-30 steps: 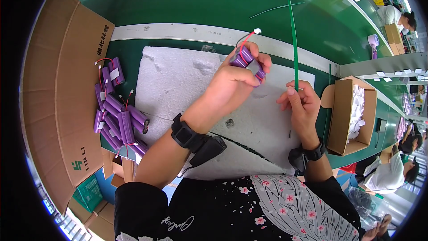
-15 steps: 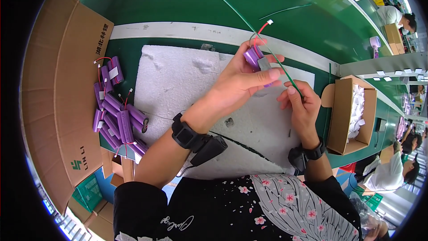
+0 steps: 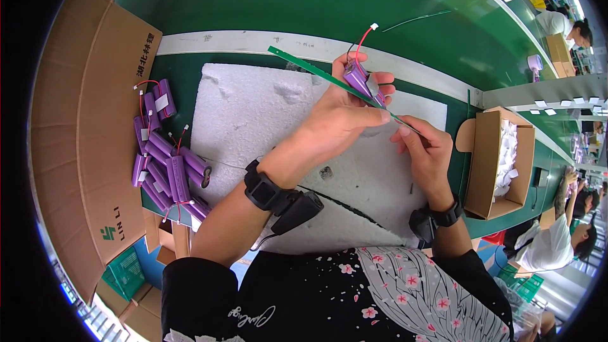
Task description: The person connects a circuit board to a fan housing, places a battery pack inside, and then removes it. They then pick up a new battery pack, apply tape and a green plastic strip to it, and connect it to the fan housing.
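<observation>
My left hand (image 3: pixel 345 104) is closed round a purple battery pack (image 3: pixel 357 78), above the white foam sheet. A red and a black wire rise from the pack to a small white connector (image 3: pixel 374 26). Between finger and thumb my right hand (image 3: pixel 429 149) pinches the lower end of a thin green strip (image 3: pixel 304 65). The strip slants up to the left across the pack, and my left thumb lies at its lower part. Whether the strip touches the pack is hard to tell.
Several purple battery packs (image 3: pixel 178 178) with wires lie piled left of the foam sheet (image 3: pixel 247 98). A tall cardboard box (image 3: pixel 92 133) stands at far left. On the right is a small carton (image 3: pixel 482 180) of white pieces. Another thin green strip (image 3: pixel 418 20) lies farther back. People sit at right.
The green strip has swung down to the left and turned its flat side, now lying lower across the battery pack. The pack and its connector have shifted slightly left.
</observation>
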{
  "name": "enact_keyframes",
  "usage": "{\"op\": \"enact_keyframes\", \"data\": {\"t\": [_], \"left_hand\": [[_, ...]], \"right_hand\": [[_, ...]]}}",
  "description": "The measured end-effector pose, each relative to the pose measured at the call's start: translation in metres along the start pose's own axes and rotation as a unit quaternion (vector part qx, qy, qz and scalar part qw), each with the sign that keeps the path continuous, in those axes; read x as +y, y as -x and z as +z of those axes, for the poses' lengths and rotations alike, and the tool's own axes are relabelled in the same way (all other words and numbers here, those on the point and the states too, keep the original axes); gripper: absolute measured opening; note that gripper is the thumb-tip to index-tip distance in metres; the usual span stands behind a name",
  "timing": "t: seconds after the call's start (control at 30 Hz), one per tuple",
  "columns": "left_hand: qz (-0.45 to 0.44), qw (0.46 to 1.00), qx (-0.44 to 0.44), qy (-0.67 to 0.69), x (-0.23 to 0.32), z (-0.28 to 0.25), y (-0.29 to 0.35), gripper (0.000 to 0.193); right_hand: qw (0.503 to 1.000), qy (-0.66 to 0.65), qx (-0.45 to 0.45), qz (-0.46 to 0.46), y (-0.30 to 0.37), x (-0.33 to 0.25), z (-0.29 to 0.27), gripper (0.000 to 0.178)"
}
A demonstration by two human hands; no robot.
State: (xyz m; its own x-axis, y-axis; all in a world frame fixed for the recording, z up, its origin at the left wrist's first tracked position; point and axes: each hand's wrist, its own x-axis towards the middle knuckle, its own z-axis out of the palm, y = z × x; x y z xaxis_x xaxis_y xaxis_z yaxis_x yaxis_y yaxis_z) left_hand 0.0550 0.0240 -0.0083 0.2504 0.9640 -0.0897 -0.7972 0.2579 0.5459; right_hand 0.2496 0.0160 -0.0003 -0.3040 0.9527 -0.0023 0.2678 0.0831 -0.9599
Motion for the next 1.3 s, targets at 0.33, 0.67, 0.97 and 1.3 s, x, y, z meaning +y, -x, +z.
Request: {"op": "enact_keyframes", "data": {"t": [0.33,0.67,0.97,1.3], "left_hand": [[0.000,1.000,-0.006,0.030,-0.0027,-0.0020,-0.0015,0.068],[0.000,1.000,-0.010,-0.019,-0.0028,-0.0013,-0.0032,0.066],[-0.002,1.000,-0.014,-0.026,-0.0028,-0.0008,-0.0034,0.066],[0.014,0.996,-0.018,-0.083,-0.0019,0.0003,-0.0029,0.067]], "right_hand": [[0.999,0.031,-0.012,-0.025,0.0005,-0.0019,0.0005,0.019],[0.996,0.084,-0.004,0.012,0.0017,0.0003,-0.0039,0.016],[0.992,0.123,-0.009,-0.039,0.0004,-0.0032,-0.0014,0.014],[0.989,0.126,-0.008,-0.070,-0.0025,-0.0058,-0.0001,0.016]]}}
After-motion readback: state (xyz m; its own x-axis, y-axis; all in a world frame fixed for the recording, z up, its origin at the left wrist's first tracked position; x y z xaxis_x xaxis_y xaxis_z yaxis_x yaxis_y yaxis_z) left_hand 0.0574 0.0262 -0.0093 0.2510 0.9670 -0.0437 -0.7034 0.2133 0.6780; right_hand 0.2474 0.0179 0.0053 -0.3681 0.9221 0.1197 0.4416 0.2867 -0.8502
